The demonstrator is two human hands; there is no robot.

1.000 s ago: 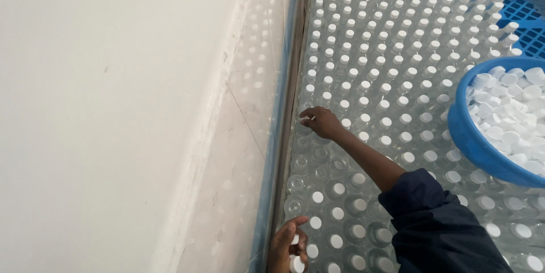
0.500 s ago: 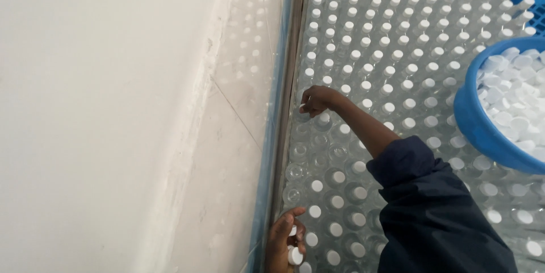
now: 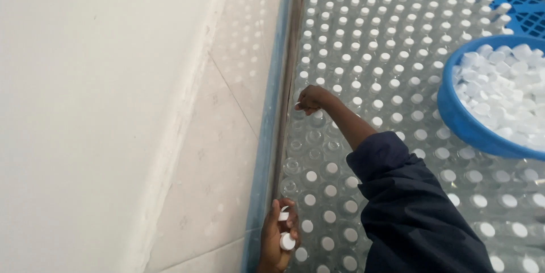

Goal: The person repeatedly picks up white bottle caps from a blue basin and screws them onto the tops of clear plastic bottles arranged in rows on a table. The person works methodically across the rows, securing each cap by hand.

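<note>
A: Your right hand [image 3: 311, 99] pinches a white cap [image 3: 297, 106] over the uncapped bottles [image 3: 304, 136] just below it.

B: Seat it squarely; your left hand [image 3: 278, 236] grips spare caps [image 3: 286, 241].

Right hand [image 3: 311, 100] pressing cap onto clear bottles [image 3: 392, 34], left hand [image 3: 276, 238] holding white caps [image 3: 287, 242]

Clear plastic bottles [image 3: 392, 40] stand in tight rows, their white caps [image 3: 373, 104] forming a regular dot pattern; a few near the edge show open clear mouths. A bright blue basin [image 3: 462, 122] holds a heap of loose white caps [image 3: 502, 88]. A blue lattice crate [image 3: 525, 0] sits behind it. The sleeve [image 3: 409, 210] is dark navy. The wall [image 3: 102, 108] is plain off-white, its tiles [image 3: 227, 153] pale and glossy, mirroring the dots.
</note>
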